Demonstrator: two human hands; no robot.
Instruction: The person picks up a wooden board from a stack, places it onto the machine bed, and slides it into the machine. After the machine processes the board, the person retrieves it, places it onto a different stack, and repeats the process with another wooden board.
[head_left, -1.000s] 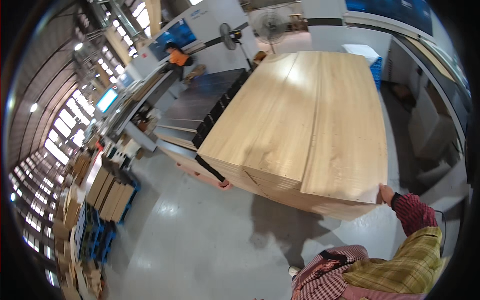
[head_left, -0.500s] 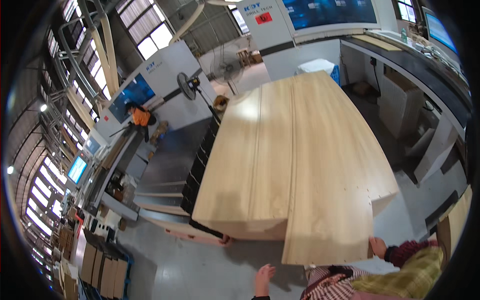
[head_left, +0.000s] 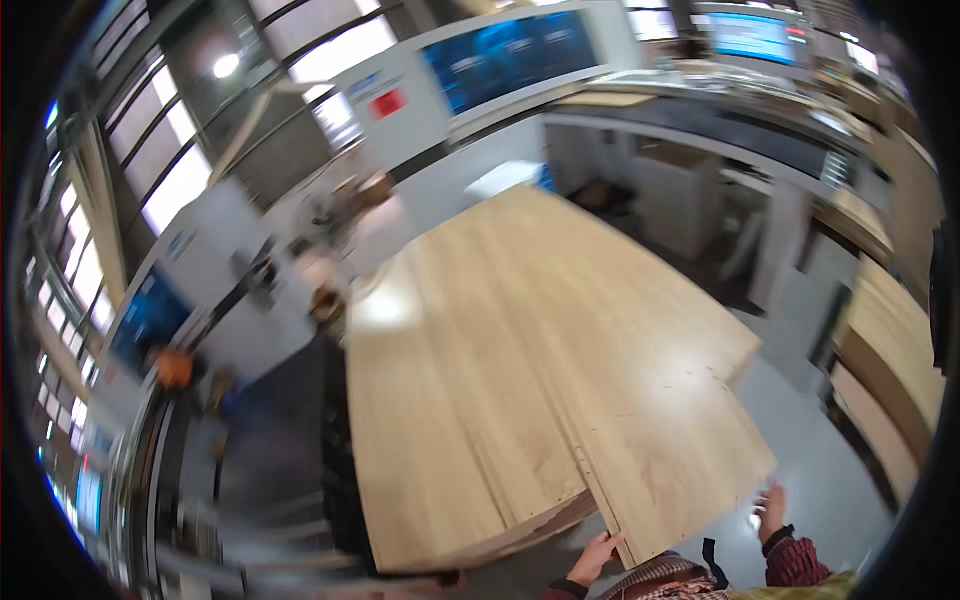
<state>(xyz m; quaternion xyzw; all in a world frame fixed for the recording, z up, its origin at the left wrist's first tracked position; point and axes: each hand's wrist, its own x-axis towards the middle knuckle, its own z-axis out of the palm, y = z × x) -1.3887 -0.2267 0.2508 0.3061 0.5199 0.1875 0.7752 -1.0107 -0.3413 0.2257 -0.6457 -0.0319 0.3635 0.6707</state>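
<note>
A light wood-grain panel (head_left: 690, 470) lies on a stack of similar boards (head_left: 450, 400), its near end jutting out toward me past the rest. At that panel's near left corner, my left hand (head_left: 597, 556) is closed on the edge. My right hand (head_left: 771, 512) is beside the panel's near right corner, fingers raised and apart, with nothing visible in it. Small dark marks dot the panel near its right side. Undersides of the boards are hidden.
More wooden boards (head_left: 890, 350) are stacked at the right. A long machine bench (head_left: 700, 130) runs along the far right, with a white machine (head_left: 400, 120) behind the stack. Far left, a blurred person in orange (head_left: 174, 368) stands near a dark table (head_left: 275, 440).
My left hand has gone from free air to the panel's near left corner. My right hand has let go of the right edge. The view has swung right.
</note>
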